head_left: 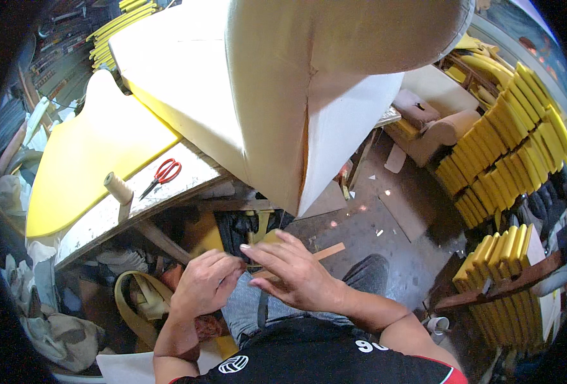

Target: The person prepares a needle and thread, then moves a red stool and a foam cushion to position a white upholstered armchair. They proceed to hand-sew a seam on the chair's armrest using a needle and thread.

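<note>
My left hand (205,281) is in front of my lap with its fingers curled in; whether something small is inside is hidden. Close on its right, my right hand (296,274) has its fingers stretched out and its palm turned toward the left one, with nothing visible in it. Beyond both hands stands a large cream fabric-covered shape (267,109), its lower tip pointing at me. An open seam (306,150) runs down it, showing an orange-brown strip inside. To the left, red-handled scissors (167,171) and an upright cone of thread (118,187) rest on a white-topped table (194,163).
A big yellow foam panel (85,169) lies across the table's left side. Several yellow foam pieces (507,141) are stacked at the right, with more (501,253) on a rack below. Cloth scraps (65,336) heap at lower left. Small scraps dot the grey floor (360,221).
</note>
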Demonstrator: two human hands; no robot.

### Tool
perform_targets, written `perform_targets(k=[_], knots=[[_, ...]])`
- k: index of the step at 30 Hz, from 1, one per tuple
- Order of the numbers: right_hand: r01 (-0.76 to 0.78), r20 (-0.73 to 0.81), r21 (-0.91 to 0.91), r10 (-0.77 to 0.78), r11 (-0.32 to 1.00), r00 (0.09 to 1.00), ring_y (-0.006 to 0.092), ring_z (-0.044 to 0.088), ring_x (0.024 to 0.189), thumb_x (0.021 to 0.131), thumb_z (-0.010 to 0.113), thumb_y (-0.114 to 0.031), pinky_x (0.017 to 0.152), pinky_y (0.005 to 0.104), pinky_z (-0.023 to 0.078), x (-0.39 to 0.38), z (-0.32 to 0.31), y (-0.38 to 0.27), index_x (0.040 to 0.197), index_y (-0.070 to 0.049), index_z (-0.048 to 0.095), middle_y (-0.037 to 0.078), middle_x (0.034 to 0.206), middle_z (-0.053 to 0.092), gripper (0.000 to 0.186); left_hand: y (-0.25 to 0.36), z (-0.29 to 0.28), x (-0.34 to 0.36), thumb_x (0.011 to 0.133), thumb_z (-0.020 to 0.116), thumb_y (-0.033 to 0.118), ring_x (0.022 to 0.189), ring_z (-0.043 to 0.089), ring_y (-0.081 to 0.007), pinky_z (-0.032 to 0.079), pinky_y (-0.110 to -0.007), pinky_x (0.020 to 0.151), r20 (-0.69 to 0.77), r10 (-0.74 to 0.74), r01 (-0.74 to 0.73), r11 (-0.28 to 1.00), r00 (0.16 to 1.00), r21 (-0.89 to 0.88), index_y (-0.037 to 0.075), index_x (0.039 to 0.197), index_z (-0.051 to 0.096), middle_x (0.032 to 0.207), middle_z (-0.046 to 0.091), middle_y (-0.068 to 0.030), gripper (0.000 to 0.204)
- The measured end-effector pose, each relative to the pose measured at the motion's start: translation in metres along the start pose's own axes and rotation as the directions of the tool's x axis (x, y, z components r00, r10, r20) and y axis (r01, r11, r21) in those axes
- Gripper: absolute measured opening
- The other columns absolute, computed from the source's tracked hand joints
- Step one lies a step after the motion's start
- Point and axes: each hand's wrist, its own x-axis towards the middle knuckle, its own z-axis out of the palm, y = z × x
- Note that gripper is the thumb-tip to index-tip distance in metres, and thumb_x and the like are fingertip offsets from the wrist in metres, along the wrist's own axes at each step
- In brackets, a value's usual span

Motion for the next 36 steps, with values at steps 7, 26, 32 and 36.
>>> perform_targets(k=[7,26,32,36], knots=[[-0.081,-0.291,0.288,0.168,0.954,0.942,0.0219,0.07,0.089,0.085,0.07,0.003,0.08,0.0317,0.054,-0.017,-0.027,0.006,0.1,0.001,0.072,0.014,0.095,0.073,0.015,0.022,0.05,0.043,0.084,0.064,-0.002,0.069,0.065,-0.0275,0.05,-0.035,0.062,-0.339,-0.1,-0.026,0.937,0.936,-0.349,-0.001,0.092,0.066,0.079,0.066,-0.0137,0.008],[0.022,-0.629,0.019,-0.005,1.0,0.777,0.0185,0.068,0.097,0.098,0.06,-0.004,0.088,0.0302,0.053,0.051,-0.124,0.02,0.11,0.005,0.064,0.014,0.103,0.071,0.015,0.021,0.066,0.18,0.083,0.077,0.012,0.079,0.065,-0.0219,0.052,-0.033,0.075,-0.806,-0.052,-0.117,0.982,0.589,-0.149,0.002,0.1,0.065,0.089,0.066,-0.0121,0.023],[0.053,-0.588,-0.119,-0.114,0.991,0.801,0.0199,0.068,0.098,0.099,0.059,-0.004,0.09,0.0308,0.052,0.073,-0.134,0.038,0.109,0.005,0.065,0.014,0.103,0.071,0.015,0.034,0.053,0.166,0.088,0.068,-0.001,0.084,0.065,-0.0187,0.053,-0.03,0.075,-0.686,-0.248,-0.173,0.859,0.684,-0.482,0.0,0.101,0.063,0.093,0.067,-0.0114,0.014],[0.114,-0.647,-0.148,-0.184,0.982,0.74,0.02,0.07,0.081,0.091,0.068,-0.005,0.074,0.0306,0.054,0.093,-0.129,0.048,0.099,-0.002,0.07,0.012,0.093,0.073,0.008,0.042,0.061,0.178,0.081,0.072,-0.003,0.089,0.065,-0.0325,0.051,-0.039,0.079,-0.829,-0.022,-0.235,0.955,0.558,-0.183,-0.001,0.093,0.065,0.094,0.066,-0.0171,0.014]])
